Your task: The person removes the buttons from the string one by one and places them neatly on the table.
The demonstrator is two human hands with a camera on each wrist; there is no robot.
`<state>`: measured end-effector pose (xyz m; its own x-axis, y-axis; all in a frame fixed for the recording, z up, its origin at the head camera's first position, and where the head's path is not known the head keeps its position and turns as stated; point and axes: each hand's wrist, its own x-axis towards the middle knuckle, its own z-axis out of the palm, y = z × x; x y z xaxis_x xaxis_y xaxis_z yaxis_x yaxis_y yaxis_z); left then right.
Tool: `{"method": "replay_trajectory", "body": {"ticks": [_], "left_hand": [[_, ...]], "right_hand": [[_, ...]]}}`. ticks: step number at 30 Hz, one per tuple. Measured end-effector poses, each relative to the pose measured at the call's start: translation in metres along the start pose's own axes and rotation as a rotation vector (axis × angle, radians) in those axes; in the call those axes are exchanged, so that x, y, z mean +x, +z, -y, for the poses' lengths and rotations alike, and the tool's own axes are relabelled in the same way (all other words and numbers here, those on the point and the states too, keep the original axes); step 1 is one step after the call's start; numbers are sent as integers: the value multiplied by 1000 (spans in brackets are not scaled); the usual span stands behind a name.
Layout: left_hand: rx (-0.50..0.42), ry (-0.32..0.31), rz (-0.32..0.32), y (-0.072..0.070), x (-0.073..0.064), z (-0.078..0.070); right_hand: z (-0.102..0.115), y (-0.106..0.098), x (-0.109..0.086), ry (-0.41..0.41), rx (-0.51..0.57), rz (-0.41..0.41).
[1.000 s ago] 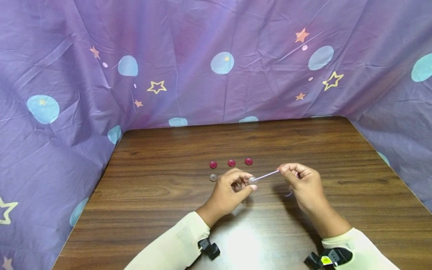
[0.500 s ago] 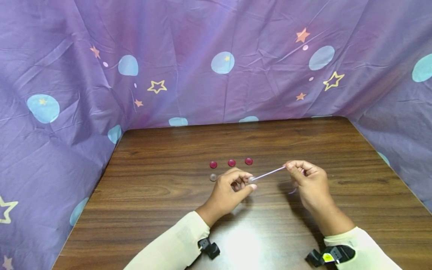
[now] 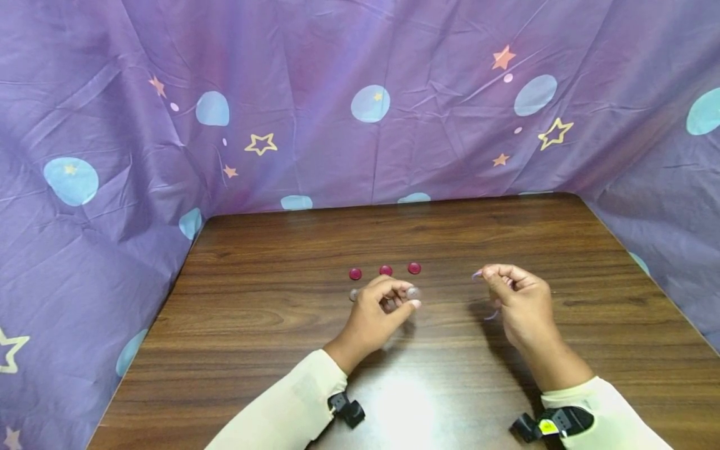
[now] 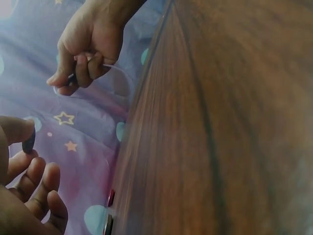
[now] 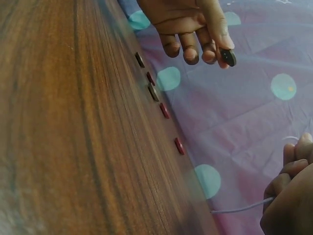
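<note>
My left hand (image 3: 371, 317) pinches a small grey button (image 3: 413, 292) between thumb and index finger, raised over the table. The same button (image 5: 228, 57) looks dark in the right wrist view, held on edge. To the right, my right hand (image 3: 523, 306) pinches a thin lilac string (image 3: 477, 274). A short end pokes out past the fingertips, and the string's tail (image 5: 239, 209) trails out below the hand. String and button are apart. Something dark shows between the right fingers in the left wrist view, too unclear to name.
Three red buttons (image 3: 385, 270) lie in a row on the wooden table (image 3: 270, 350). Two grey-brown buttons (image 5: 153, 92) lie near them; in the head view the left hand partly covers that area. A purple patterned cloth (image 3: 315, 75) hangs around the table.
The string was stretched taut from the grey button to my right hand; now it has come away from the button. My right hand has moved right, my left slightly left with the button.
</note>
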<state>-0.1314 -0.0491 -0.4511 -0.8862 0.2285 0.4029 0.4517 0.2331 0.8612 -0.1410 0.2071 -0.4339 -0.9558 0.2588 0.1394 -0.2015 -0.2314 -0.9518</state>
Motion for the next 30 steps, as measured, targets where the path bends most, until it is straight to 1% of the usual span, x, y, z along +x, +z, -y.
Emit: {"method": "replay_trajectory", "body": {"ticks": [5, 8, 12, 19, 25, 30], "left_hand": [[69, 4, -12, -3, 3, 3], [94, 1, -15, -5, 4, 5], [84, -15, -12, -7, 6, 7], [96, -9, -18, -10, 9, 11], [113, 2, 16, -9, 11, 15], [150, -39, 42, -8, 14, 17]], "right_hand": [[0, 1, 0, -1, 3, -24], [0, 2, 1, -3, 4, -39], [0, 3, 1, -1, 24, -62], [0, 4, 1, -8, 71, -99], [0, 4, 0, -8, 92, -95], [0, 3, -1, 10, 94, -71]]}}
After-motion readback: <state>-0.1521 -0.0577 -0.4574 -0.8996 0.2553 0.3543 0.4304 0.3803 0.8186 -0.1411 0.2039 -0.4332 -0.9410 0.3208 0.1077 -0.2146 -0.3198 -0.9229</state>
